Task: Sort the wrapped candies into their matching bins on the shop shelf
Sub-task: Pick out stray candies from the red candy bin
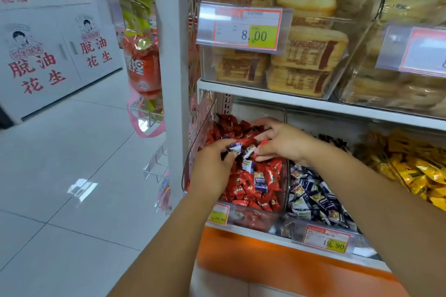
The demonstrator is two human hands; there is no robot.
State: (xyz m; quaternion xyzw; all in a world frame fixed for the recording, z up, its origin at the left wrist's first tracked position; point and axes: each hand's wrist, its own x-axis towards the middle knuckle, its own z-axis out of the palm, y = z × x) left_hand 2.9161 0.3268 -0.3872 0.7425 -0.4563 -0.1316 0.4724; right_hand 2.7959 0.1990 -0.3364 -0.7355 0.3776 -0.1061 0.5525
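A clear bin (282, 210) on the lower shelf holds red wrapped candies (243, 188) with a few dark blue wrapped candies (260, 181) mixed in. My left hand (212, 166) is over this bin and grips a blue candy (235, 146) in its curled fingers. My right hand (280, 140) reaches into the same bin from the right and pinches a red candy (263, 143) at its fingertips. The bin to the right (313, 195) is filled with dark blue wrapped candies. Further right lie yellow wrapped candies (415, 171).
The shelf above carries clear bins of packed cakes (306, 60) with a price tag reading 8.00 (243, 29). Price tags (325, 240) hang on the lower shelf's front edge. A white upright post (171, 55) and hanging snack bags (142, 62) stand left; tiled floor beyond.
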